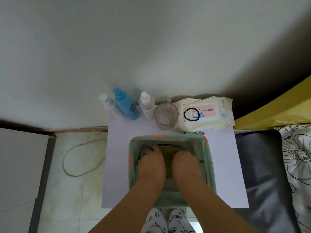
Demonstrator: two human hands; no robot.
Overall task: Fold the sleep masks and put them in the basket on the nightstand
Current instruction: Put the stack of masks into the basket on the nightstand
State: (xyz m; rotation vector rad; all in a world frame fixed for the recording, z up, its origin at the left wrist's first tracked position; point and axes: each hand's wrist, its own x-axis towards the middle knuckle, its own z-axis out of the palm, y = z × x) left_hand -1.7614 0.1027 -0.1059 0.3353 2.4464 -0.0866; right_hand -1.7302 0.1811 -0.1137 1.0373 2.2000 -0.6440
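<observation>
A green fabric basket (133, 165) with orange markings stands on the white nightstand (223, 165). Both my hands reach down inside it. My left hand (151, 163) and my right hand (186, 163) press side by side on an olive-green sleep mask (168, 153) that lies folded on the basket's floor. A dark strap (141, 153) curls out to the left of my left hand. My fingers are curled down over the mask, and most of it is hidden under my hands.
Along the nightstand's back edge stand a white bottle (107, 102), a blue bottle (125, 105), a clear bottle (147, 104), a glass cup (165, 116) and a wet-wipes pack (207, 113) with a black hair tie (191, 114). A bed (296, 157) lies right, a cable (80, 157) loops on the floor left.
</observation>
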